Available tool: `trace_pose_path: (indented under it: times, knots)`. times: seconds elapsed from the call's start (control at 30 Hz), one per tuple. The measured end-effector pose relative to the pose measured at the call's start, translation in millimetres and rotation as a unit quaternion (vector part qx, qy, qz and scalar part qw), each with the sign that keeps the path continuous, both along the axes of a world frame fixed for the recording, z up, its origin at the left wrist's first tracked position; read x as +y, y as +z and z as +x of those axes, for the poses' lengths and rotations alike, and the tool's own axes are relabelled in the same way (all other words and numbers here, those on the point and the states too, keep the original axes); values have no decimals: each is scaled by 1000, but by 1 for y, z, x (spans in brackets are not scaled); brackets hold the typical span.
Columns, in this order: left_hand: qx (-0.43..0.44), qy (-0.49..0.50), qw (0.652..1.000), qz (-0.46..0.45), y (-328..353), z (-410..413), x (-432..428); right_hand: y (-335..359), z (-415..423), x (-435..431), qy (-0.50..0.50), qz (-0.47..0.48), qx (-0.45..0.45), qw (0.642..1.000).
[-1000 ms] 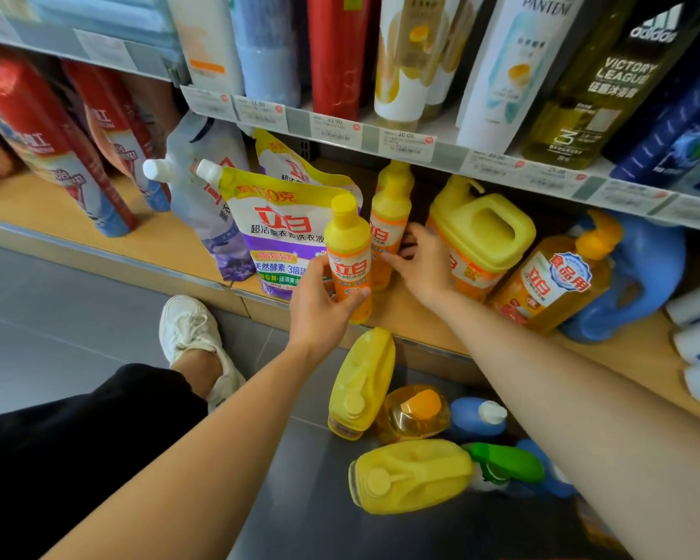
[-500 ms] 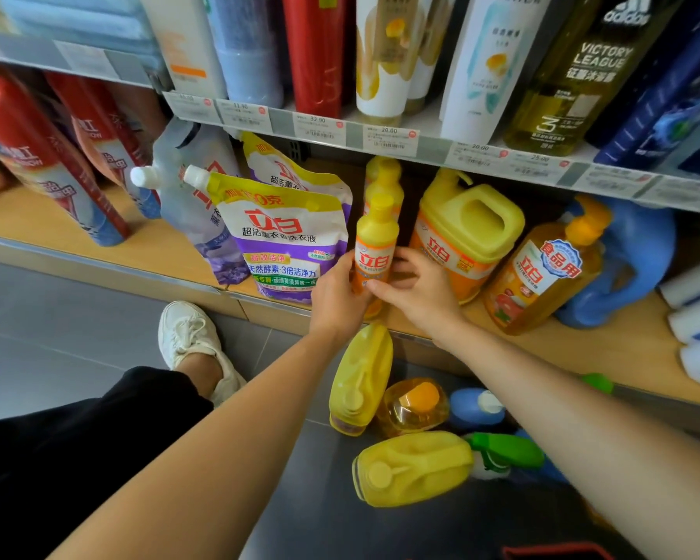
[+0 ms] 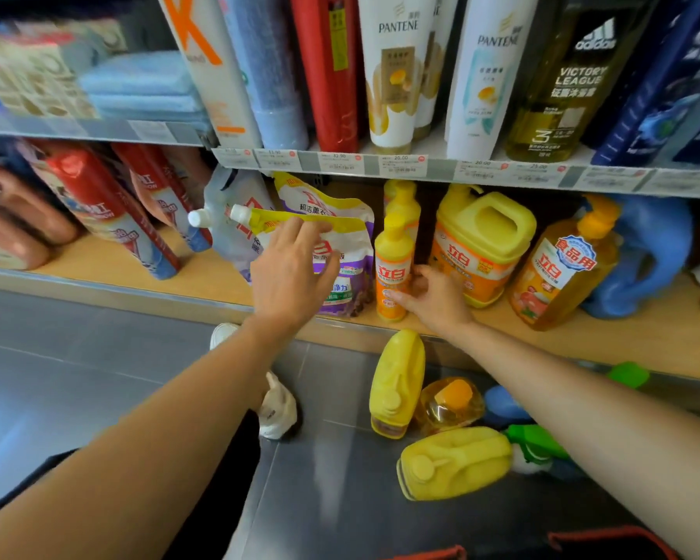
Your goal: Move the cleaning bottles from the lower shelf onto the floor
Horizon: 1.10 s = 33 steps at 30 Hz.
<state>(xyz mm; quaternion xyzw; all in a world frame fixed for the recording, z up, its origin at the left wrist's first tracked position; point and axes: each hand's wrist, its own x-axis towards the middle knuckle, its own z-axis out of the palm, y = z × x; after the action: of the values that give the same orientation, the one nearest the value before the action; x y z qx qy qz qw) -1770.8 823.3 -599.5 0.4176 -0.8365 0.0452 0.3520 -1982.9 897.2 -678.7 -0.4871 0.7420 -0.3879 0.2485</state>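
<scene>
On the wooden lower shelf [image 3: 623, 341] a small yellow-orange bottle [image 3: 391, 268] stands upright, with more like it behind. My right hand [image 3: 433, 301] touches its lower right side with its fingers stretched out. My left hand [image 3: 292, 272] hovers with fingers spread in front of a purple and yellow refill pouch [image 3: 344, 232] and grips nothing. Further right on the shelf stand a big yellow jug [image 3: 481, 244], an amber pump bottle [image 3: 562, 272] and a blue bottle [image 3: 647, 256]. Two yellow jugs [image 3: 397, 381] [image 3: 457, 462], an amber bottle [image 3: 449, 402] and a green-capped bottle [image 3: 534, 442] lie on the floor.
Red spray bottles [image 3: 110, 212] and a clear spouted pouch [image 3: 227, 220] fill the shelf's left part. The upper shelf with its price strip [image 3: 401, 165] carries shampoo bottles overhead. My white shoe [image 3: 275, 410] rests on the grey floor tiles [image 3: 98, 377] left of the bottles.
My left hand let go of the small yellow-orange bottle, which now stands on the shelf, and moved up and left to the refill pouch. My right hand stayed beside the bottle.
</scene>
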Motion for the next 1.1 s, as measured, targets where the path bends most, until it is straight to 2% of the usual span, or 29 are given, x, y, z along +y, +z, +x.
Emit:
trace_pose_path:
  times: [0.13,0.23,0.33,0.4,0.47,0.63,0.7,0.83,1.1]
  knots:
    - [-98,2,995,-6,28,25,-32,11,12,22,-47,34,17,998]
    - [-189,17,980,53,36,34,-47,38,26,33,-48,-66,53,995]
    - [-153,-19,985,73,38,41,-51,78,39,26,18,-181,98,978]
    - [-128,-34,989,73,40,49,-51,105,44,12,75,-212,168,960]
    - [-115,-51,989,74,42,58,-50,125,50,-7,132,-183,232,946]
    - [-112,-75,981,137,50,69,-42,148,66,-43,215,-28,328,919]
    - [-83,-65,982,156,56,72,-41,158,69,-47,213,-37,300,929]
    - [6,-71,978,196,85,84,-33,184,71,-45,189,-92,188,959]
    - [38,-146,951,268,138,137,10,235,85,24,211,-181,103,955]
